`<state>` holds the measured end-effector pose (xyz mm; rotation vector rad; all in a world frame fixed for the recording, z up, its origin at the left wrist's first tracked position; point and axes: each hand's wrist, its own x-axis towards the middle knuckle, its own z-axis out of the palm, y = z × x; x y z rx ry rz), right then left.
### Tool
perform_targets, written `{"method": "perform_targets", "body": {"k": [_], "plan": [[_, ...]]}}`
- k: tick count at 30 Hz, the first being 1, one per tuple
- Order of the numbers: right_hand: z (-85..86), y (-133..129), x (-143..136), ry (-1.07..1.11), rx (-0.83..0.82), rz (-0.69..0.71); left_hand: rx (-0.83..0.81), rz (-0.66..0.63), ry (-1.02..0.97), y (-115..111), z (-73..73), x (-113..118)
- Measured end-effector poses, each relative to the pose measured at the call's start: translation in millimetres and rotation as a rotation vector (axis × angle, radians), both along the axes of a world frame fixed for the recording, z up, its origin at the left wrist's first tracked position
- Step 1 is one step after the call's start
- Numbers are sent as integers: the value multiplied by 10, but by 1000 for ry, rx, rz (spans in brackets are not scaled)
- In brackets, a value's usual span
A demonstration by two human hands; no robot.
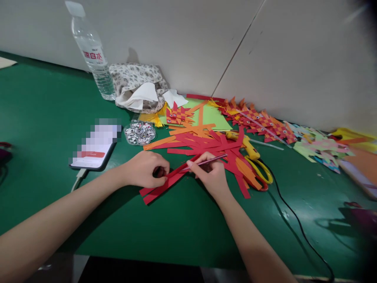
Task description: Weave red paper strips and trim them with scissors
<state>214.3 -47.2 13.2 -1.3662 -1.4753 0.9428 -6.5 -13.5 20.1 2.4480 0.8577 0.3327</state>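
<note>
My left hand [145, 169] is closed, with thumb and forefinger curled down onto a folded red paper strip [156, 193] on the table. My right hand [212, 175] grips a slim dark-red pencil [218, 157], its tip end pointing left at the strip's upper part. The fingers of my right hand rest close to the strip's far end. Just beyond lies a loose heap of red paper strips [188, 143] mixed with orange paper strips [160, 142]. To its right sits a yellow glue gun [250, 147], partly among the strips.
A phone [96, 147] with a charging cable, a clear case of googly eyes [140, 133], a water bottle [92, 55] and a tissue pouch [138, 74] stand left and back. Woven paper fish [262, 122] line the wall. A black cord [290, 216] crosses the right side.
</note>
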Motion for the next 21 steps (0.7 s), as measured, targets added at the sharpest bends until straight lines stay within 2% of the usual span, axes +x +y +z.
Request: {"method": "perform_targets", "body": {"k": [2,4,11,21], "plan": [[24,23,50,27,22,-96,-6,4,3,-1,3,1],[49,22,64,58,49,-116,-8,5,8,-2,9,2],[32,-85,-81,-56,116,140,0,8,16,-2,8,3],[13,-79,-97,-94,126,182,2,16,17,-5,-7,6]]}}
